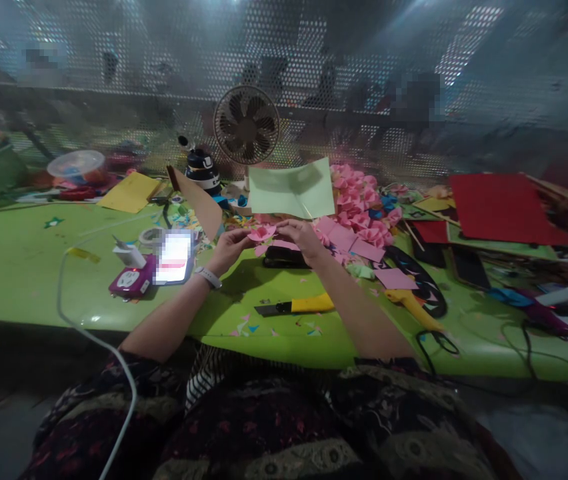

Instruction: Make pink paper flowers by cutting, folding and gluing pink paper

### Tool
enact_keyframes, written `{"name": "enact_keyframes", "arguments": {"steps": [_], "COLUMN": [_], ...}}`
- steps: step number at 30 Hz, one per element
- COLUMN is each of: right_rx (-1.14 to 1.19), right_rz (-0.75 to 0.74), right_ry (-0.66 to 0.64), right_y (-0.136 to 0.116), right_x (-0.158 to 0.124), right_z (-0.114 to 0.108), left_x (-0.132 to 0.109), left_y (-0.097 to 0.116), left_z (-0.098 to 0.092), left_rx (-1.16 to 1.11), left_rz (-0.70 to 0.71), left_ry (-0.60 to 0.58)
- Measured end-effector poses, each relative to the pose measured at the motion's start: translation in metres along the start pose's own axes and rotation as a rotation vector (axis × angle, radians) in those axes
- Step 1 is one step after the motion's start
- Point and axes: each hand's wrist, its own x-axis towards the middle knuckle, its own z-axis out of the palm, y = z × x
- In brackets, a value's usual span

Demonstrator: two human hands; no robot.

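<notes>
A small pink paper flower [263, 233] is held up between my two hands over the green table. My left hand [232, 248], with a pale band on its wrist, pinches the flower's left edge. From the other side, the fingertips of my right hand [302, 238] pinch its right edge. Just below lies a black stapler [282, 257], partly covered by a pink paper piece. A utility knife [309, 305] with a yellow handle rests nearer to me. Behind my right hand is a heap of pink paper flowers [357, 200], with flat pink paper squares [339, 235] in front.
A lit phone [173, 257] leans by a purple power strip [133, 278] on the left. Behind stand a fan [247, 125] and a light green sheet [289, 191]. A yellow glue gun [417, 310] and red card [497, 208] lie right. A white cable [71, 320] hangs over the edge.
</notes>
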Motion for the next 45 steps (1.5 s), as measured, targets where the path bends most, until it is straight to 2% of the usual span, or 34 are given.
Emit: {"name": "enact_keyframes", "arguments": {"steps": [10,22,30,37,45], "right_rx": [-0.054,-0.047,-0.155,-0.090,-0.070], "right_rz": [0.038,-0.017,0.025,0.069,0.086], "right_ry": [0.001,-0.055,-0.063,-0.080,-0.053], "right_y": [-0.003,0.009,0.006,0.009,0.006], "right_x": [-0.001,0.005,0.002,0.004,0.002], "right_z": [-0.003,-0.007,-0.009,-0.009,-0.009], "left_x": [0.002,0.001,0.000,0.000,0.000], "left_y": [-0.002,-0.006,-0.005,-0.001,-0.004], "left_z": [-0.002,-0.006,-0.006,-0.006,-0.005], "left_rx": [0.125,0.247,0.300,0.135,0.227], "left_rz": [0.032,0.052,0.062,0.015,0.006], "left_ry": [-0.027,-0.068,-0.079,-0.053,-0.103]}}
